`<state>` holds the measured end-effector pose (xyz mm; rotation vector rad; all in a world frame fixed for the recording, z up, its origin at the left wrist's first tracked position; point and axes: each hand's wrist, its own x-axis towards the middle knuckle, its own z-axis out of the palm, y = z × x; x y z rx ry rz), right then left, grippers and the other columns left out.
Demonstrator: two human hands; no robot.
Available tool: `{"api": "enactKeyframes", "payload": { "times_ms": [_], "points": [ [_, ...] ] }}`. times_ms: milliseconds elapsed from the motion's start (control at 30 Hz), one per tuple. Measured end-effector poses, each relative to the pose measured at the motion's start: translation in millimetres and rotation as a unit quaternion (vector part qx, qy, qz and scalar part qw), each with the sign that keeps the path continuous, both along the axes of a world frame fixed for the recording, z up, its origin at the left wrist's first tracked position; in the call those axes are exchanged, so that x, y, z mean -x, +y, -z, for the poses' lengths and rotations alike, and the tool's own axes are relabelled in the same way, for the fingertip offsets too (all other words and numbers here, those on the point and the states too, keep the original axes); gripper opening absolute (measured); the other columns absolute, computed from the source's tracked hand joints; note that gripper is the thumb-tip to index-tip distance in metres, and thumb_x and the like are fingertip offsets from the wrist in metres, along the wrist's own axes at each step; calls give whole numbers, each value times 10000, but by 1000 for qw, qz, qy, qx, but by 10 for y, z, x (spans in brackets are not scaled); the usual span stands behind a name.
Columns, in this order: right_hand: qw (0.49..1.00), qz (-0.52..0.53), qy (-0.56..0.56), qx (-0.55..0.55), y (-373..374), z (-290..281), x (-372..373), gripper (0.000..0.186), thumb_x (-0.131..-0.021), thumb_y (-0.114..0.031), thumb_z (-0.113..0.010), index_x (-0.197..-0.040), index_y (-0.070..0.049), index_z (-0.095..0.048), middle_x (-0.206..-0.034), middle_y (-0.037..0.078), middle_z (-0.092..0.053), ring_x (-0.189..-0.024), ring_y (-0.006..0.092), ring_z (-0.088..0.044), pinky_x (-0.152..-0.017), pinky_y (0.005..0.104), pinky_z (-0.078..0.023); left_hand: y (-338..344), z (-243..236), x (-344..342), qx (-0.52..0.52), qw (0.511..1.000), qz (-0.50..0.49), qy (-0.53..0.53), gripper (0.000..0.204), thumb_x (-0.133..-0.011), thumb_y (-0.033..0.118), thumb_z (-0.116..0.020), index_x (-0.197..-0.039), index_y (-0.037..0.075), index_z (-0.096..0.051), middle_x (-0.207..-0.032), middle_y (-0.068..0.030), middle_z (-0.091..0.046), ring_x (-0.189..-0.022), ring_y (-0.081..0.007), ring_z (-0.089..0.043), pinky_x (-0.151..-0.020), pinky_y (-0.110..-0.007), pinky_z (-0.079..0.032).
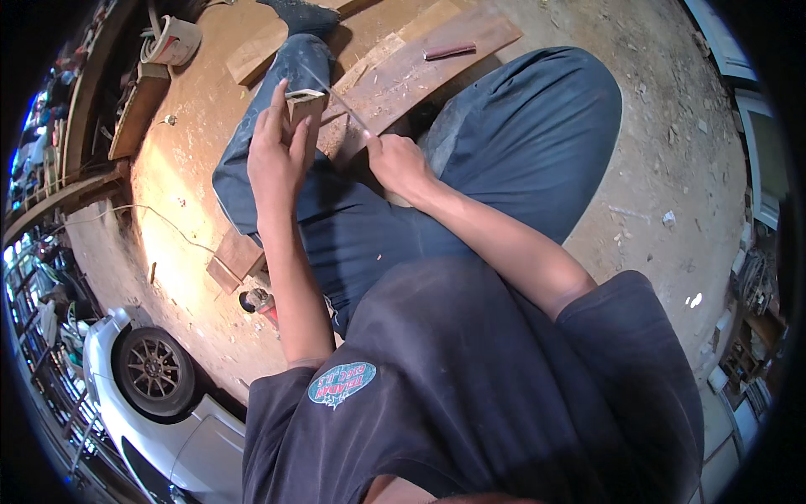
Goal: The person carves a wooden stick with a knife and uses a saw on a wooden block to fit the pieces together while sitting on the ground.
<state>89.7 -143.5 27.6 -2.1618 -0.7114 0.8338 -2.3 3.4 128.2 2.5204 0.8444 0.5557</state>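
My left hand (pixel 275 164) is wrapped round a short wooden block (pixel 307 113), held upright over my bent leg with its end facing up. In my right hand (pixel 401 166) is a long, thin metal tool (pixel 342 102), perhaps a file or a chisel; its handle is hidden in my fist. Its shaft slants up and left, passing close by the top of the block; whether they touch I cannot tell. Ahead of both hands lies a wide wooden plank (pixel 411 77) strewn with shavings. A dark red, narrow object (pixel 449 51) rests on that plank.
I sit on a dusty floor, legs folded. Wood offcuts (pixel 238 254) and a red power tool (pixel 264 304) lie left of my left forearm. A white bucket (pixel 172 42) stands far left. At the lower left is a white car (pixel 180 441). Clutter lines the right wall.
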Motion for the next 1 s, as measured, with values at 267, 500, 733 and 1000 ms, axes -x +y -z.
{"api": "enactKeyframes", "payload": {
  "times_ms": [267,500,733,1000],
  "points": [
    [999,-23,-1,41,-15,-48,31,568,-1020,-397,-461,-840,84,-706,-867,352,-661,-885,525,-653,-849,562,-515,-4,-25,28,23,1000,-10,-8,569,-919,179,-672,-1462,182,-501,-1014,-135,-619,-883,-308,-617,-808,-373,-506],
    [998,-14,-10,54,-46,63,-85,596,-1023,-415,-437,-827,82,-701,-863,346,-661,-894,518,-651,-854,560,-508,-16,52,87,38,998,-23,-50,568,-922,168,-668,-1464,173,-497,-972,-128,-597,-805,-278,-577,-774,-359,-494],
    [998,-34,-53,19,57,-226,-315,628,-1017,-473,-422,-848,73,-684,-860,342,-648,-905,525,-626,-820,558,-488,119,360,715,285,881,-237,-294,495,-999,111,-565,-1464,-6,-445,-1273,-115,-612,-1126,-168,-602,-974,-297,-466],
    [975,-144,-160,63,154,-511,-618,391,-854,-374,-633,-914,5,-712,-892,293,-682,-899,463,-665,-811,521,-522,180,-12,1264,564,665,-242,-426,509,-1040,167,-461,-1510,0,-357,-1388,-136,-570,-1206,-209,-606,-1001,-335,-502]
  ]
}}
